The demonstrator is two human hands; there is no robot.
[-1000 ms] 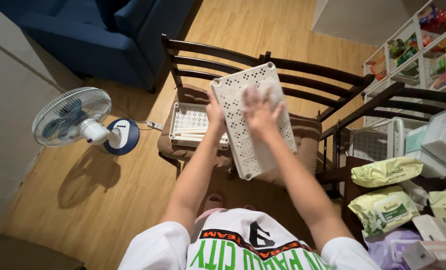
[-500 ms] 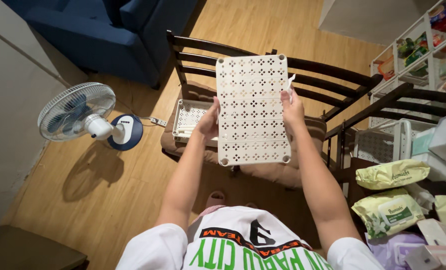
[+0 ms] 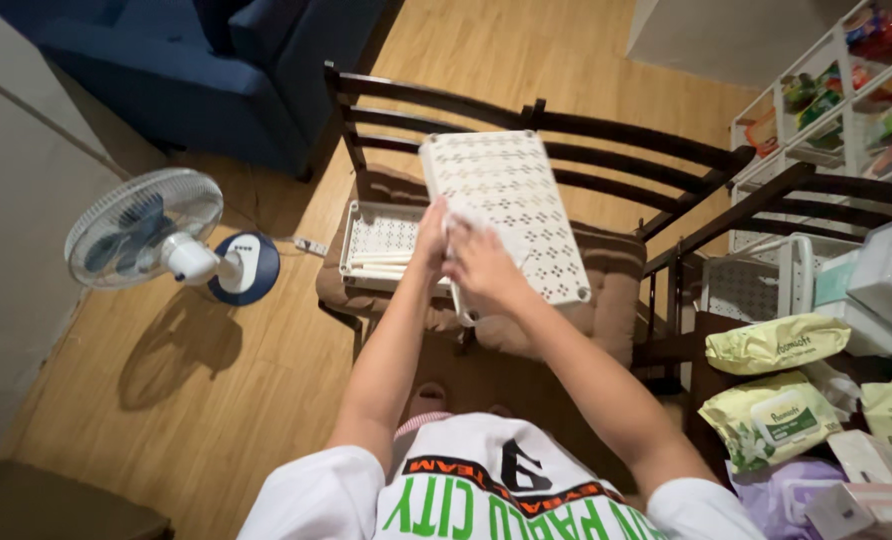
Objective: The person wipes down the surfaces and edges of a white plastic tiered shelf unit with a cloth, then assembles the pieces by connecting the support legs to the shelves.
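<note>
White perforated panel gripped by left hand, right hand pressing it.

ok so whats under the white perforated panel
Under the white perforated panel, held by both hands, are a brown seat cushion and part of a white tray with white tubes. The rest of the seat is covered.

This is a lived-in home, a dining corner opening onto a sitting area. Dark wooden dining chairs with brown cushions stand on a wood-look floor, a blue sofa beyond them. A small electric fan sits on the floor, and white shelves hold packaged groceries.
</note>
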